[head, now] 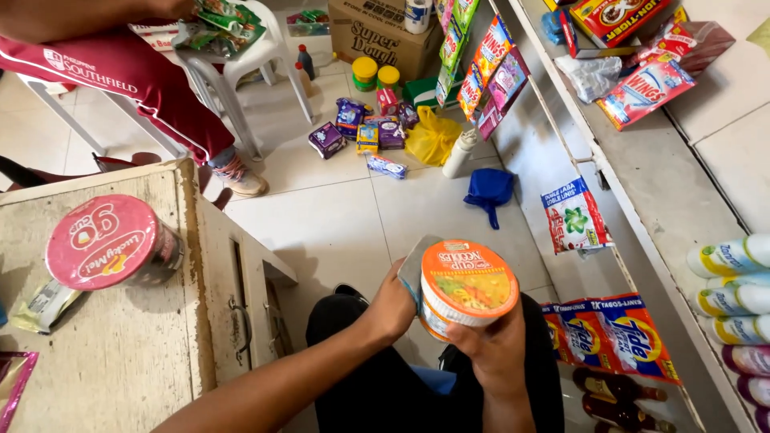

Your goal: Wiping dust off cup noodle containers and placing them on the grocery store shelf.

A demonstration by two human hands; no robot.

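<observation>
An orange-lidded instant noodle cup (467,285) is held between both my hands over my lap. My right hand (496,346) grips it from below, thumb on its side. My left hand (393,305) holds its left side, where a loose flap of clear wrapping sticks up. A second noodle cup with a pink lid (111,242) lies on its side on the worn wooden cabinet (152,353) to my left, beside a small pale sachet (44,305).
Another person in dark red trousers sits by a white plastic stool (241,68) at top left. Packets, bottles and a yellow bag (431,136) lie on the tiled floor. Shelves at right hold detergent sachets (613,333), boxes and bottles (730,256).
</observation>
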